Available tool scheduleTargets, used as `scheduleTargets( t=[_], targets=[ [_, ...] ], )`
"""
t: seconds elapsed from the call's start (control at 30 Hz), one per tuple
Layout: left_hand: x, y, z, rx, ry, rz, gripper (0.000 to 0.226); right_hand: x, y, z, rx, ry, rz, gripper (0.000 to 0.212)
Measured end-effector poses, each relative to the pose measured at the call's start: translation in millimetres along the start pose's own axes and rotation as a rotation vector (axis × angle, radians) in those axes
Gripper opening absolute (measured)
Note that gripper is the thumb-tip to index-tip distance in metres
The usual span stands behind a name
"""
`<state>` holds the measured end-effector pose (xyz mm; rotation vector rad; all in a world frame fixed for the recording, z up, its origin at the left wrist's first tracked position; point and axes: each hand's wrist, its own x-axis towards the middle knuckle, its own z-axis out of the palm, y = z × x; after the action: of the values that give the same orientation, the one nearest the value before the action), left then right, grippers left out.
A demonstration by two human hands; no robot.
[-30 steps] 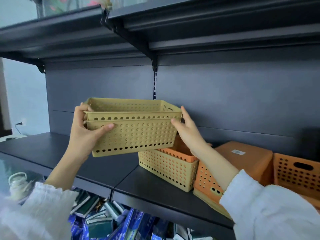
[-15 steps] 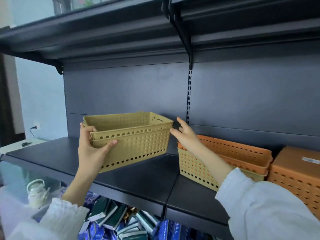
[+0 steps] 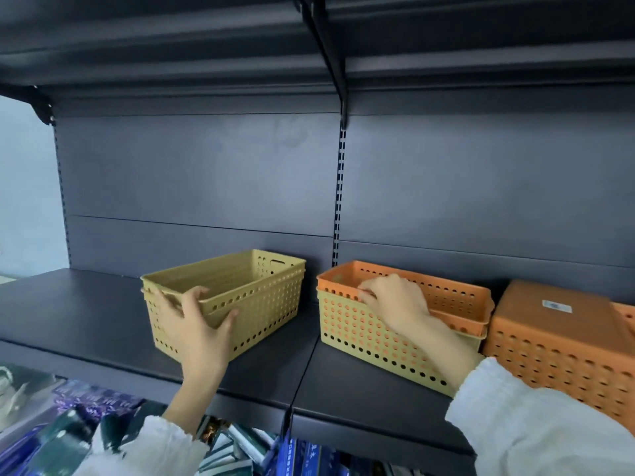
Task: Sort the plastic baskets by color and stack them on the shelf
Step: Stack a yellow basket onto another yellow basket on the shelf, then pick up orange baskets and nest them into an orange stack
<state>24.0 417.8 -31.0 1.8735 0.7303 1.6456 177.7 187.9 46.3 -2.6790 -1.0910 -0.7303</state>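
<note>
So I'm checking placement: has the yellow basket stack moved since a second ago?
Yes. The yellow basket stack was held up against the back panel; it has come down onto the shelf, left hand on it.

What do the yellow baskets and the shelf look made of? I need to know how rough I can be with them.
The yellow baskets look like moulded plastic with a matte finish: thin walls, rows of punched round holes, a rolled rim. The shelf looks like dark painted or powder-coated metal, judging by its smooth sheen, folded front edge and slotted upright; I can't rule out a laminate board.
</note>
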Motion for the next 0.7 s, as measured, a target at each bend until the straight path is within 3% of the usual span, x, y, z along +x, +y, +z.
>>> scheduleTargets(
  t=[0.07, 0.13, 0.23, 0.3, 0.47, 0.6, 0.7],
  targets=[
    [-9.3, 18.6, 7.6, 0.124, -0.014, -0.016, 0.069, -5.8, 5.0, -4.7, 0.012, 0.012, -0.025, 0.029],
    [-20.6, 40.8, 17.2, 0.181, -0.053, 0.132, 0.073, -14.9, 10.5, -13.6, 0.047, 0.025, -0.042, 0.033],
    [-38.5, 84.8, 40.8, 0.168, -0.248, 0.506, 0.053, -36.5, 28.1, -32.9, 0.096, 0.060, -0.067, 0.035],
    [-53.4, 115.1, 63.3, 0.068, -0.432, 0.635, 0.039, -55.9, 47.5, -46.5, 0.148, 0.065, -0.066, 0.038],
    [-99.0, 172.2, 112.3, -0.020, -0.660, 0.693, 0.044, -115.1, 119.3, -70.9, 0.034, 0.035, 0.076, 0.057],
    [-121.9, 181.6, 127.9, 0.001, -0.660, 0.681, 0.042, -143.3, 161.4, -76.2, -0.210, -0.189, 0.185, 0.092],
    [-126.8, 180.1, 132.0, -0.028, -0.619, 0.642, 0.041, -146.7, 169.3, -77.7, -0.209, -0.221, 0.168, 0.092]
  ],
)
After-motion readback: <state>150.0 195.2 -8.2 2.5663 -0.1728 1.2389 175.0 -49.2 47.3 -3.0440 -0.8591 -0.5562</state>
